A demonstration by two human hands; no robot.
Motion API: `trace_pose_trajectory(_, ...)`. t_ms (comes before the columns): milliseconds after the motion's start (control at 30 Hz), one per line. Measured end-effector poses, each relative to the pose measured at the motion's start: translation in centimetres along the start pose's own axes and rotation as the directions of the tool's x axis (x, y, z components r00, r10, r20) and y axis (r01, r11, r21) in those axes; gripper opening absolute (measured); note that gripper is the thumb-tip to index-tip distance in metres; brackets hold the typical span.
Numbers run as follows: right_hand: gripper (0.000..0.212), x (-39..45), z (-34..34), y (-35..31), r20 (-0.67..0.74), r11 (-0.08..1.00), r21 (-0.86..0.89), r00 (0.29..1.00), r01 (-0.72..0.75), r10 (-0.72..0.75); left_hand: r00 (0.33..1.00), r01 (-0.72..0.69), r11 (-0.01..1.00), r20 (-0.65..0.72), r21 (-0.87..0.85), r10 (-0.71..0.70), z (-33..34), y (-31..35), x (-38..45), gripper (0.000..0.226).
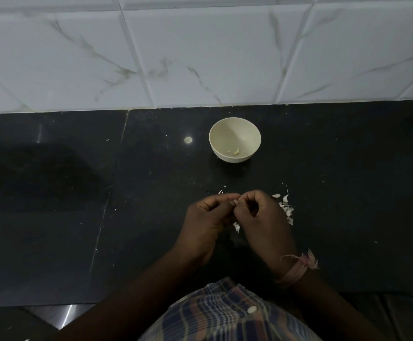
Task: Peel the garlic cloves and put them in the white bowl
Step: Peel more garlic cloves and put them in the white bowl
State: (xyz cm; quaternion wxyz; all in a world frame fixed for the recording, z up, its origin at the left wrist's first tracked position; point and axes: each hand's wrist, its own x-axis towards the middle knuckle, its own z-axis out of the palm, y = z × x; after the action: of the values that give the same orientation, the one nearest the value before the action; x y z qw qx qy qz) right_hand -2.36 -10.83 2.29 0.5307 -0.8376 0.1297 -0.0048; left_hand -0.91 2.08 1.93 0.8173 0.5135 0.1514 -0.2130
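Both hands meet over the black counter (pixel 53 217), the left hand (pixel 206 217) and right hand (pixel 262 217) pinching a small garlic clove (pixel 235 202) between curled fingertips. The white bowl (pixel 235 140) stands farther back, apart from them, holding two peeled pieces (pixel 236 151). Loose skins and cloves (pixel 286 207) lie just right of the right hand, partly hidden beneath it.

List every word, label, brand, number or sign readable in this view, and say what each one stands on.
None: no readable text anywhere in the view.
The white bowl is plain, with no mark or brand.
The wall tiles carry only grey veining.
The black countertop bears no writing.
The checked shirt shows only its pattern and a button.
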Motion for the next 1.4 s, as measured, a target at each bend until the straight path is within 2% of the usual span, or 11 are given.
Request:
trace_pose_trajectory(200, 0.007, 0.4, -0.2, -0.2, 0.017, 0.993, 0.087, 0.997, -0.076, 0.075, 0.997, 0.072, 0.989, 0.048, -0.132, -0.066, 0.0, 0.0, 0.1, 0.036)
trace_pose_trajectory(633, 0.013, 0.4, -0.5, -0.1, 0.056, 0.949, 0.252, 0.982, -0.188, 0.180, 0.999, 0.026, 0.993, 0.048, -0.115, -0.020, -0.5, -0.9, 1.0, 0.028)
trace_pose_trajectory(900, 0.014, 1.0, -0.1, 0.1, 0.059, 0.877, 0.418, 0.970, -0.239, 0.236, 0.996, 0.077, 0.966, 0.058, -0.248, -0.064, -0.7, -0.4, 1.3, 0.028)
trace_pose_trajectory(1000, 0.015, 1.2, -0.3, 0.3, 0.008, 0.909, 0.361, 0.975, -0.209, 0.221, 0.992, 0.122, 0.942, 0.065, -0.313, -0.107, -0.8, -0.3, 1.5, 0.028)
trace_pose_trajectory(1133, 0.028, 1.3, -0.2, 1.3, -0.079, 0.957, 0.237, 0.979, -0.165, 0.188, 0.989, 0.147, 0.925, 0.057, -0.351, -0.136, -1.0, -0.3, 1.8, 0.028)
trace_pose_trajectory(1233, 0.039, 1.6, 0.2, 2.0, -0.140, 0.990, 0.065, 0.982, -0.121, 0.129, 0.990, 0.138, 0.919, 0.041, -0.370, -0.133, -0.9, -0.2, 1.8, 0.026)
trace_pose_trajectory(1300, 0.032, 1.8, 0.4, 2.3, -0.149, 0.997, -0.036, 0.987, -0.067, 0.061, 0.991, 0.130, 0.917, 0.025, -0.376, -0.130, -0.9, -0.1, 1.9, 0.025)
trace_pose_trajectory(1400, 0.006, 1.9, 0.6, 2.8, -0.104, 0.996, -0.085, 0.995, -0.019, 0.010, 0.991, 0.125, 0.922, -0.003, -0.366, -0.136, -1.1, 0.0, 2.0, 0.024)
